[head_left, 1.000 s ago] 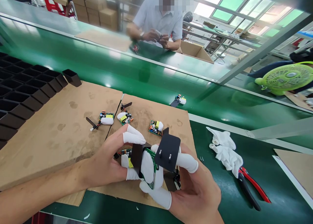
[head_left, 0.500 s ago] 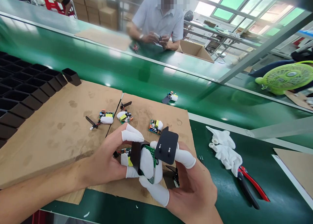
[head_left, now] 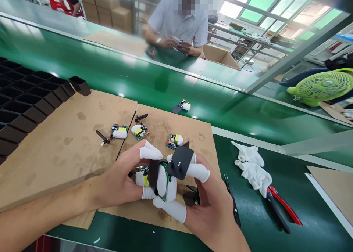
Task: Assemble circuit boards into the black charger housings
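Note:
My left hand (head_left: 121, 176), in white finger cots, is closed round a black plastic housing (head_left: 153, 175) whose open end faces right. My right hand (head_left: 212, 197), also in finger cots, grips a circuit board (head_left: 166, 193) carrying white filler. The board's left part sits inside the housing's mouth. Attached near its right side, a black plug cover (head_left: 180, 163) with two metal pins stands tilted outside. Another board (head_left: 142, 170) lies partly hidden behind my left fingers. More loose boards rest beyond my hands: one on the left (head_left: 120, 131), one mid-mat (head_left: 140, 132), another to the right (head_left: 173, 141).
Rows of black housings (head_left: 33, 108) stand at left on the cardboard (head_left: 79, 141). A board (head_left: 182, 106) sits on the green belt (head_left: 124, 83). Tweezers (head_left: 233, 204), white gloves (head_left: 255, 175) and red-black pliers (head_left: 284, 208) lie at right. A co-worker (head_left: 176, 28) sits opposite, handling a small part.
My right hand has moved left, pushing the board deeper into the housing. The plug cover has shifted left too. The board on the belt has moved left. More of the tweezers shows.

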Available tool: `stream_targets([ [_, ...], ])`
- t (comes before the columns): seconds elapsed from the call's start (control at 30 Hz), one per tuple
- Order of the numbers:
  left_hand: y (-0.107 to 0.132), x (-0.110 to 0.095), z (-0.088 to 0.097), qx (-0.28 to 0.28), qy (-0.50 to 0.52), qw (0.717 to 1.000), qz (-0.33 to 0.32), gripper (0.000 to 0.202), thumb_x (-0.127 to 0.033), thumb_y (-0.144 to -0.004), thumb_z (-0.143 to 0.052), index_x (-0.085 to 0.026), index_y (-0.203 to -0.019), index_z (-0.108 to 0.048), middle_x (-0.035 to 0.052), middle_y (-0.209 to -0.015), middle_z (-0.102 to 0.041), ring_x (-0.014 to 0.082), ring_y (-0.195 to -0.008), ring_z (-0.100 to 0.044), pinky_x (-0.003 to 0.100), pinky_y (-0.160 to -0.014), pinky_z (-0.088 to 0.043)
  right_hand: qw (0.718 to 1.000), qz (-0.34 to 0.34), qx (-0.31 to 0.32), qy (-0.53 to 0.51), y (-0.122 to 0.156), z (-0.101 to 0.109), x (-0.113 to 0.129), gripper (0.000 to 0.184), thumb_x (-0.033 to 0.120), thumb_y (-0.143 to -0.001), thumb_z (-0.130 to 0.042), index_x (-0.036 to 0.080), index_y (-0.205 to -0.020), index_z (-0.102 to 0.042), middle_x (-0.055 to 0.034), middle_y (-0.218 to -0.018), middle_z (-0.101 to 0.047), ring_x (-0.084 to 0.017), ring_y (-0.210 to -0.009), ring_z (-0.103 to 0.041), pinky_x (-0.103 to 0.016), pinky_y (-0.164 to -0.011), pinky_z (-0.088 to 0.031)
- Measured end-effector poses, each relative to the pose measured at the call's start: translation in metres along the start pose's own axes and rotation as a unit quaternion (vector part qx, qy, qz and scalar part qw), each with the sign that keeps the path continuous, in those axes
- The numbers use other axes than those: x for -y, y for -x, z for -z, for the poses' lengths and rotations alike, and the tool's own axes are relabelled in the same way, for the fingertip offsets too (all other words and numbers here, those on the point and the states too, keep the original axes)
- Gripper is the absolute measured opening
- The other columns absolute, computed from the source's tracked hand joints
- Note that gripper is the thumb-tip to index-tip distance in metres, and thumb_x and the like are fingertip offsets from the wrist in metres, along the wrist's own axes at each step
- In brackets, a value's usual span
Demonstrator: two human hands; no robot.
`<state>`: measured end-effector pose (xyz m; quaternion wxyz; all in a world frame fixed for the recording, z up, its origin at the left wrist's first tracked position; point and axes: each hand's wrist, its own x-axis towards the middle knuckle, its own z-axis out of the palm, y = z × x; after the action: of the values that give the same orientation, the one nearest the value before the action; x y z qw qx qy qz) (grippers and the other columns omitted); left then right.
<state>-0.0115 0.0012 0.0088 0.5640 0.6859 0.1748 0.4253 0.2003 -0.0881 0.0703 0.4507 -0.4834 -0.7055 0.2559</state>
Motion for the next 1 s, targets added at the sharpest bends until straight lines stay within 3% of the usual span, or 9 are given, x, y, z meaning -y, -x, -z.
stream_targets([
  [0.13,0.003,0.002,-0.002,-0.012,0.001,1.0,0.024,0.054,-0.021,-0.078,-0.099,-0.028,-0.127,-0.078,0.0068,-0.115,-0.071,0.029,-0.104,-0.074,0.046,-0.096,-0.073,1.0,-0.014,0.004,0.011,-0.004,0.0,0.002,0.049,0.029,-0.09,-0.102,0.033,-0.13,-0.074,-0.0053,-0.132,-0.075,-0.027,-0.12,-0.075,-0.035,-0.102,-0.066],
  [0.33,0.004,-0.003,-0.002,0.01,-0.036,0.999,0.037,0.054,-0.031,-0.084,-0.101,-0.024,-0.13,-0.073,0.0048,-0.11,-0.073,0.0201,-0.09,-0.074,0.032,-0.085,-0.068,1.0,-0.016,0.02,-0.01,-0.006,0.001,0.005,0.055,0.041,-0.091,-0.101,0.032,-0.137,-0.074,-0.0068,-0.133,-0.074,-0.028,-0.12,-0.074,-0.037,-0.1,-0.064],
  [0.5,0.003,-0.008,-0.002,0.013,-0.068,0.997,0.016,0.051,-0.038,-0.087,-0.1,-0.025,-0.128,-0.072,0.004,-0.107,-0.073,0.0211,-0.087,-0.071,0.031,-0.08,-0.063,1.0,-0.019,0.01,-0.019,-0.005,0.0,0.006,0.05,0.031,-0.092,-0.101,0.033,-0.135,-0.076,-0.0049,-0.133,-0.076,-0.026,-0.121,-0.074,-0.034,-0.1,-0.062],
  [0.73,0.004,-0.006,0.0,0.014,-0.093,0.996,-0.011,0.049,-0.023,-0.089,-0.092,-0.029,-0.133,-0.07,0.0024,-0.113,-0.074,0.0217,-0.097,-0.074,0.029,-0.085,-0.064,1.0,-0.022,0.019,-0.005,-0.008,0.0,0.005,0.049,0.029,-0.091,-0.101,0.033,-0.134,-0.077,-0.0035,-0.132,-0.077,-0.022,-0.116,-0.076,-0.031,-0.102,-0.062],
  [0.9,0.002,-0.006,0.0,0.004,-0.094,0.995,-0.031,0.045,-0.032,-0.093,-0.094,-0.03,-0.131,-0.07,0.0022,-0.111,-0.074,0.0218,-0.094,-0.074,0.03,-0.082,-0.065,0.999,-0.025,0.024,-0.012,-0.009,-0.002,0.005,0.042,0.03,-0.093,-0.1,0.03,-0.13,-0.079,-0.0038,-0.124,-0.077,-0.021,-0.109,-0.076,-0.031,-0.096,-0.065],
  [1.0,0.001,-0.007,0.0,-0.006,-0.106,0.994,-0.032,0.045,-0.038,-0.091,-0.097,-0.027,-0.127,-0.071,0.0029,-0.108,-0.075,0.0227,-0.093,-0.074,0.032,-0.084,-0.067,0.999,-0.024,0.024,-0.002,-0.008,-0.002,0.005,0.043,0.031,-0.096,-0.097,0.03,-0.135,-0.079,-0.0059,-0.128,-0.078,-0.023,-0.115,-0.078,-0.033,-0.099,-0.067],
])
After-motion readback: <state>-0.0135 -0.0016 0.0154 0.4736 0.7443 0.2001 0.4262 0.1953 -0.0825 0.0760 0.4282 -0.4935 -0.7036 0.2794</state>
